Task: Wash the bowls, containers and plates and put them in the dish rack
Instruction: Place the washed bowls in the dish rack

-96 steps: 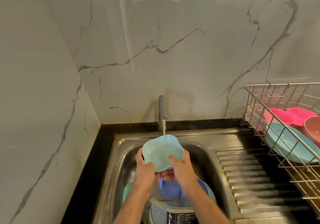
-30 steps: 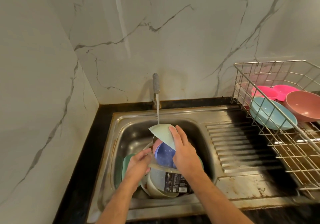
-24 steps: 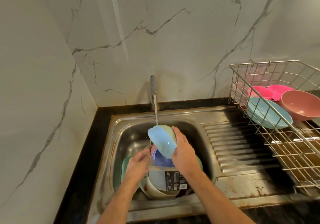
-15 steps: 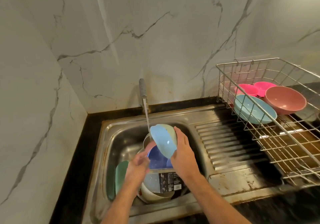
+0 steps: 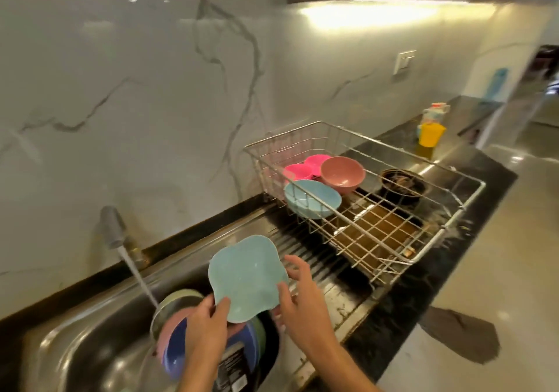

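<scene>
Head view: both hands hold a pale teal wavy-edged plastic bowl [image 5: 246,278] above the steel sink [image 5: 90,340], at its right edge. The left hand [image 5: 205,328] has its grip pinching the lower rim; the right hand [image 5: 302,304] grips the right side. The wire dish rack [image 5: 393,240] on the black surface [image 5: 429,282] has bare grid near its front; a light blue bowl [image 5: 311,199] and a pink bowl [image 5: 341,175] sit at the back. A container label [image 5: 230,370] in the sink is unreadable.

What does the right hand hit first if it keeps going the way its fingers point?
Likely the ribbed drainboard, then the near wall of the dish rack. The right hand points up-right while holding the teal bowl. Its height above the drainboard is unclear.
</scene>
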